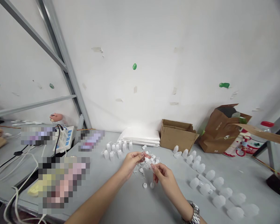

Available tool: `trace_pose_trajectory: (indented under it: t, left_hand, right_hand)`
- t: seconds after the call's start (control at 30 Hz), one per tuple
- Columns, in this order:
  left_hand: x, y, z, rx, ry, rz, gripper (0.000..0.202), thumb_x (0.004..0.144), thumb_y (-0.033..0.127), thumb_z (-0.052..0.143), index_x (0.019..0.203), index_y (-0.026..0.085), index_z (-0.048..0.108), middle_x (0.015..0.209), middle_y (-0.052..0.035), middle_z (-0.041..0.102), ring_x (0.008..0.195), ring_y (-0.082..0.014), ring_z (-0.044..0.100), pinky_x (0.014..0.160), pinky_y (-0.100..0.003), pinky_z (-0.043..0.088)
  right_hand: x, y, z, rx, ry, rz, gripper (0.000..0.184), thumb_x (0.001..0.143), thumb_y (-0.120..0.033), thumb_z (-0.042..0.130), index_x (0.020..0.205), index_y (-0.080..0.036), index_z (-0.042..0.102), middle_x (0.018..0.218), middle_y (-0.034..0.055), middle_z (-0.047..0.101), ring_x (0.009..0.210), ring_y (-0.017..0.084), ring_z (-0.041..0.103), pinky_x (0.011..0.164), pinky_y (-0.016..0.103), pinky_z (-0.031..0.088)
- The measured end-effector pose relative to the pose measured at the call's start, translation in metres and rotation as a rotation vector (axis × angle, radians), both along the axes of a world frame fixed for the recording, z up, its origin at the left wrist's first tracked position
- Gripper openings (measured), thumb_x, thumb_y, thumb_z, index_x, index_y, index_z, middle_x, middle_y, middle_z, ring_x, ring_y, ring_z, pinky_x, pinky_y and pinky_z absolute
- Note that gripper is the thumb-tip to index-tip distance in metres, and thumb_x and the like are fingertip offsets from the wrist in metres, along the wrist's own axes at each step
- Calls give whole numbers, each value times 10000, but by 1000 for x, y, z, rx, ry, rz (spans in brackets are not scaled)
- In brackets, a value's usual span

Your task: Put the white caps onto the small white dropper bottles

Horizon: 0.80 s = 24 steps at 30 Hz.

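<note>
The grey table (121,202) runs along a white wall (140,62). At its far edge, to your right, sit a brown paper bag (214,137) and an open cardboard box (177,136), beside a stack of white sheets (140,137). White plastic bottles (206,183) sit in rows on your right, and smaller ones (115,149) stand ahead on your left. Your left hand (130,163) and right hand (163,177) meet over a heap of white plastic caps (154,160); their fingers (154,168) are closed, pinching a small translucent plastic piece (148,162). A metal watch (194,213) circles your right wrist.
</note>
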<state>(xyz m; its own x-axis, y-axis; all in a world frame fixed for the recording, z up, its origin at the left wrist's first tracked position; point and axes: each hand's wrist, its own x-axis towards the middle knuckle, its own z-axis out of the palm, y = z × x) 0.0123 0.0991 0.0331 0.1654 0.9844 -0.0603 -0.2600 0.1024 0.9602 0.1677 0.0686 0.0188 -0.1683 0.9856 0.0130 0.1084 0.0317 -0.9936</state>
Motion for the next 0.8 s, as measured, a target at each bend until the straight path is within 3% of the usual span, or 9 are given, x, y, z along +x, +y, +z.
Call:
trace_pose_trajectory:
  t: [0.23,0.4,0.53,0.63,0.8]
  left_hand:
    - [-3,-1,8,8,26,-35,246,680,367,649,731,133,708,842,-106,716,885,-222,604,812,-307,395]
    - [-2,2,8,-40,-129,11,336,725,419,586,898,148,685,1082,-119,646,1011,-220,570,905,-317,368]
    - [0,3,4,-116,-108,60,423,715,499,555,824,115,693,909,-141,700,849,-225,637,862,-340,406]
    - [4,1,2,-34,-48,73,444,706,517,552,723,98,698,772,-133,712,764,-232,646,827,-349,425]
    - [7,-2,4,88,-1,118,372,702,473,581,743,124,702,748,-93,713,768,-223,631,806,-325,432]
  right_hand:
    - [-2,-4,-1,61,-69,23,374,783,-544,450,682,-185,489,533,-23,511,505,135,495,515,251,393]
    - [-2,-8,2,282,-195,-176,254,817,-441,458,805,-192,509,697,11,562,632,162,517,621,286,419]
    - [1,-8,2,409,-255,-260,181,844,-357,435,873,-196,513,771,37,569,693,176,513,651,300,430]
    - [3,-8,-1,453,-319,-246,181,863,-328,401,924,-198,512,820,50,570,726,182,517,683,316,433]
    - [4,-7,-6,515,-418,-272,192,865,-338,396,927,-198,512,813,60,581,703,191,519,690,338,430]
